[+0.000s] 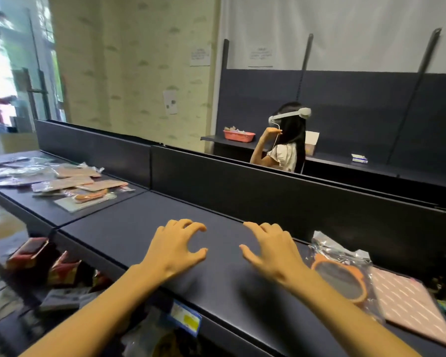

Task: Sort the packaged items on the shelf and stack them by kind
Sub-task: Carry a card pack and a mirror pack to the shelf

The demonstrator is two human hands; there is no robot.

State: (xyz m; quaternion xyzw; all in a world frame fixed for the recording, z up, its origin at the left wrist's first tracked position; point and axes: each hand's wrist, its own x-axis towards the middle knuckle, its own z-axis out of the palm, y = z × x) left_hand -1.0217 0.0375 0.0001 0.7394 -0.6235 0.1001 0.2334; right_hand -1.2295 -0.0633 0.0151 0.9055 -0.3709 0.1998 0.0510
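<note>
Both bare hands hover over a bare stretch of the dark navy metal shelf (pixel 129 228), palms down. The left hand (pixel 174 249) has its fingers curled and spread, its grip released and holding nothing; the right hand (pixel 272 251) mirrors it just beside, grip likewise released and empty.

The packaged items lie in 2 groups on that same shelf top. To the right of the right hand, near the wrist, sits a round orange-framed mirror in a clear plastic bag (pixel 341 278), partly overlapping a flat pink packet with small white dashes (pixel 411 309). Well apart on the left section of the shelf is a loose scatter of flat peach-coloured packets in clear wrap (pixel 76 180), some overlapping, with other clear-wrapped packets behind them toward the far left edge.

Below the shelf's front edge a blue and yellow price tag (pixel 186 318) hangs, and red cartons (pixel 27 253) stand on a lower level at the left.
</note>
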